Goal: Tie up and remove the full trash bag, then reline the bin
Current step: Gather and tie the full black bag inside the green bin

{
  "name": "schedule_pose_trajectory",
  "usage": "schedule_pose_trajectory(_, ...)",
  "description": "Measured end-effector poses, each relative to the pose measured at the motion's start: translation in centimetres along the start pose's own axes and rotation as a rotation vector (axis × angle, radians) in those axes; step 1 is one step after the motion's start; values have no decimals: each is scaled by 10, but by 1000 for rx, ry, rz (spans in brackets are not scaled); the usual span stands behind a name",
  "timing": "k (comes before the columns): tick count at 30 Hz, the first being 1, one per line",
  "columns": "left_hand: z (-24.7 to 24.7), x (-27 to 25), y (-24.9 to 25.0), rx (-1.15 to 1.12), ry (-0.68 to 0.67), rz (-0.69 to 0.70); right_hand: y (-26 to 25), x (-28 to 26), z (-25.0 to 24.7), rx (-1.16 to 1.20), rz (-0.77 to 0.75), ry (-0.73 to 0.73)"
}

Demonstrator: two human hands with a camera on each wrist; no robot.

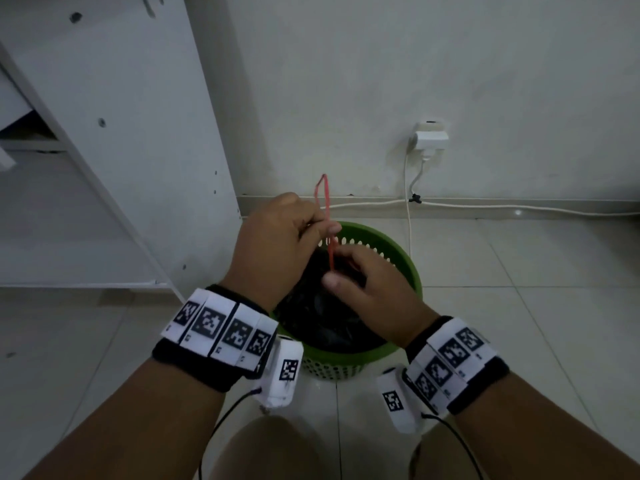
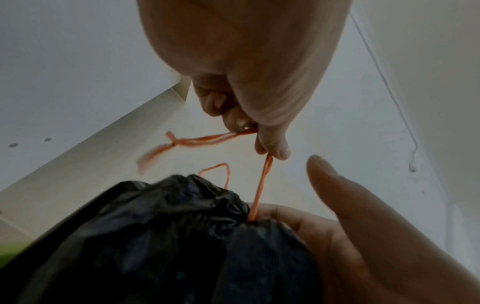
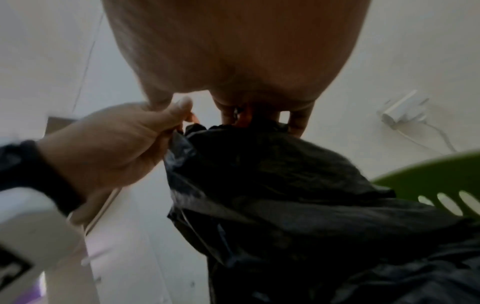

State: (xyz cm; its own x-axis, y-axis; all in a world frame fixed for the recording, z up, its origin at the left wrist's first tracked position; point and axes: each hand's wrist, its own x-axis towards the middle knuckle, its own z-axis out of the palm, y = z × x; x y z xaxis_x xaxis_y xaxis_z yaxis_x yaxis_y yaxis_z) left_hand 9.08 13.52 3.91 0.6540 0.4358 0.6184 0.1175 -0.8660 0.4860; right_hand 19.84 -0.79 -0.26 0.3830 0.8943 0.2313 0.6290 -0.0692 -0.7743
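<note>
The green bin (image 1: 398, 265) stands on the tiled floor (image 1: 519, 306) close to the wall's skirting, with a white shelf unit (image 1: 121, 133) just to its left and open tile to its right and in front; a white cord (image 1: 485, 205) runs along the skirting behind it from a wall plug (image 1: 431, 136). The black trash bag (image 1: 322, 313) sits inside the bin, its gathered neck bunched at the top and pointing upward. The red drawstring (image 1: 327, 216) runs nearly vertically from that neck, its long axis upright, its loop poking above the fingers. The left hand (image 1: 277, 237) is raised over the bin's far rim, with thumb and fingertips pinching the drawstring tight. The right hand (image 1: 367, 289) is lower, its fingers curled round the bag's gathered neck where the string emerges and its thumb held out. Both wrists carry black bands with square black-and-white coded markers; no readable lettering shows on them, nor on the bin or bag.
</note>
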Motion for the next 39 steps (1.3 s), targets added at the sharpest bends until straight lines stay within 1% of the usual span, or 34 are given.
schedule_pose_trajectory(3,11,2,1,-72,-19,-4,9,-3,8,-227,-32,-40)
schedule_pose_trajectory(4,15,2,1,-108,-32,-16,12,-4,11,-260,-62,-33)
schedule_pose_trajectory(5,18,1,-1,-139,-58,-56,12,-4,12,-261,-89,-21)
schedule_pose_trajectory(7,25,-2,-5,-179,-177,-209,12,-6,12,-177,-81,22)
schedule_pose_trajectory(9,32,-11,-10,-189,-293,-356,12,-7,11,-38,-24,100)
schedule_pose_trajectory(11,35,-25,-9,-315,-331,-508,12,-6,9,78,27,178)
schedule_pose_trajectory(13,36,-37,-3,-497,-346,-611,13,-3,8,143,65,239)
schedule_pose_trajectory(14,37,-41,0,-558,-357,-621,15,0,8,135,82,271)
schedule_pose_trajectory(15,39,-44,1,-561,-368,-596,16,1,8,104,98,305)
schedule_pose_trajectory(17,44,-48,-1,-470,-357,-526,18,5,10,24,108,388)
schedule_pose_trajectory(19,48,-50,-5,-404,-326,-516,20,6,12,-45,61,462)
schedule_pose_trajectory(20,49,-50,-6,-399,-309,-540,19,5,13,-62,20,476)
schedule_pose_trajectory(21,50,-50,-7,-406,-296,-583,18,3,14,-75,-17,458)
schedule_pose_trajectory(22,51,-48,-7,-440,-278,-642,18,1,15,-95,-41,399)
schedule_pose_trajectory(24,51,-43,-6,-550,-261,-818,20,-4,20,-208,-51,217)
schedule_pose_trajectory(25,52,-41,-6,-613,-277,-915,23,-6,24,-266,-44,153)
schedule_pose_trajectory(26,52,-38,-6,-674,-298,-995,26,-8,27,-293,-30,136)
schedule_pose_trajectory(27,55,-38,-6,-700,-322,-1039,28,-7,28,-285,-4,154)
schedule_pose_trajectory(28,57,-38,-5,-683,-347,-1049,29,-6,28,-251,27,185)
schedule_pose_trajectory(29,60,-40,-6,-611,-374,-1013,29,-2,26,-212,73,205)
schedule_pose_trajectory(30,63,-43,-8,-513,-392,-953,27,2,24,-179,126,225)
schedule_pose_trajectory(32,68,-52,-13,-320,-370,-819,26,10,20,-99,212,260)
schedule_pose_trajectory(34,70,-59,-18,-231,-330,-684,29,21,16,-13,320,252)
schedule_pose_trajectory(35,70,-63,-21,-207,-314,-621,31,27,15,68,410,234)
schedule_pose_trajectory(37,69,-67,-23,-192,-290,-523,40,38,14,335,673,181)
schedule_pose_trajectory(38,67,-69,-24,-227,-290,-501,44,43,14,452,812,154)
schedule_pose_trajectory(39,66,-70,-26,-283,-292,-489,45,47,14,524,920,122)
